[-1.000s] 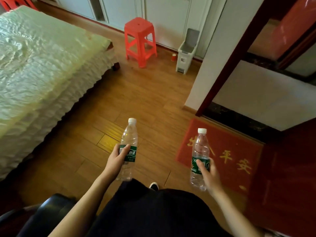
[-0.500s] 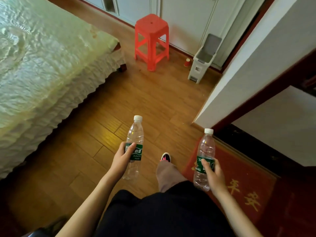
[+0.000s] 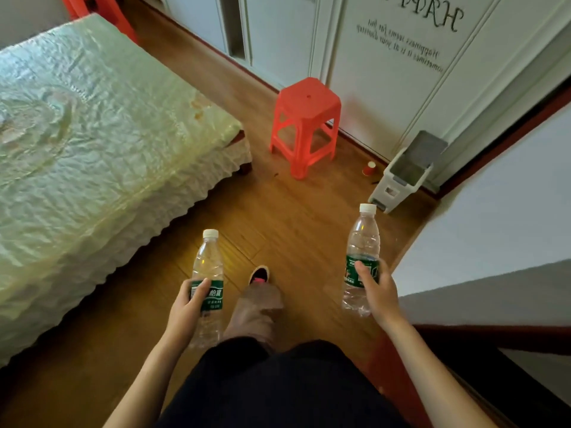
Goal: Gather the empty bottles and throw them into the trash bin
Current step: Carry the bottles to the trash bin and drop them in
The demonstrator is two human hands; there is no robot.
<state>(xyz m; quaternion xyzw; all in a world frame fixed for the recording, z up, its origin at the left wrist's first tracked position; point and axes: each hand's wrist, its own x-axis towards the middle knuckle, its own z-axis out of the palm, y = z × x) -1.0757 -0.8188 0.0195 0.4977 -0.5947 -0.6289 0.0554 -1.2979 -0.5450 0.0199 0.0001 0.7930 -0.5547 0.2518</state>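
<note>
Head view: two clear plastic water bottles, white-capped and green-labelled, are held upright over a wooden floor (image 3: 309,217). The left bottle (image 3: 207,282) sits in the left hand (image 3: 185,313), fingers wrapped around its label band; the right bottle (image 3: 361,261) is clasped the same way by the right hand (image 3: 378,291), slightly higher and farther forward. Both look empty.

Ahead and to the right, the white trash bin (image 3: 401,177) stands against the wall with its grey lid tipped up and its mouth open. A small red paper cup (image 3: 369,168) lies on the floor just beside it, and a red plastic stool (image 3: 306,125) stands to the left of the cup, near the white cabinet doors (image 3: 386,72).

The bed (image 3: 92,134), under a pale green quilted cover, fills the left side, its corner near the stool. A white wall (image 3: 494,211) closes the right side. Between the bed's edge and that wall runs an open strip of floor leading to the bin. One shoe (image 3: 260,274) is planted on it between the bottles.
</note>
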